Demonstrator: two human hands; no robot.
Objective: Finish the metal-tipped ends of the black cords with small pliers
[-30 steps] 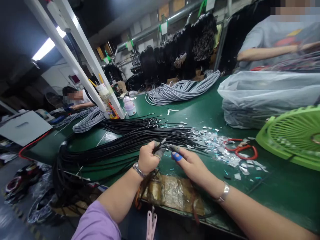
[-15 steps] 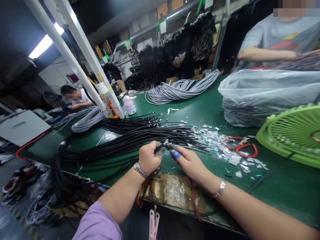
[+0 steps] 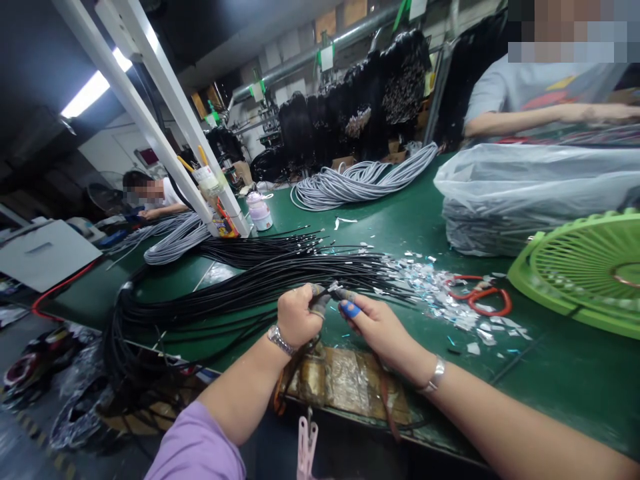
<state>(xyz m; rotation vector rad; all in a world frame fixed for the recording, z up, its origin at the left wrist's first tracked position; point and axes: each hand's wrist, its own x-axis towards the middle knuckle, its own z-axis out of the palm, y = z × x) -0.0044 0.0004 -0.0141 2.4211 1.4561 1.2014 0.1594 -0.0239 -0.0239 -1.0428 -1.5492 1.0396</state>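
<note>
Pinching one black cable (image 3: 330, 291) by its tip over the green table (image 3: 400, 230) — left hand (image 3: 296, 316) and right hand (image 3: 376, 325) were both closed on it; looked thin, floppy, light, I figured.

Green table (image 3: 380, 230) bears black cables (image 3: 250, 280), grey cables (image 3: 360, 180) (coiled), scissors (image 3: 477, 297).

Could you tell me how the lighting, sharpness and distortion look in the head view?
Head view: the fluorescent tube is blown out, the ceiling dark; both hands, left hand and right hand, on the black cable look fairly sharp; the white posts lean with wide-angle distortion; the green fan stretches at the edge.
</note>
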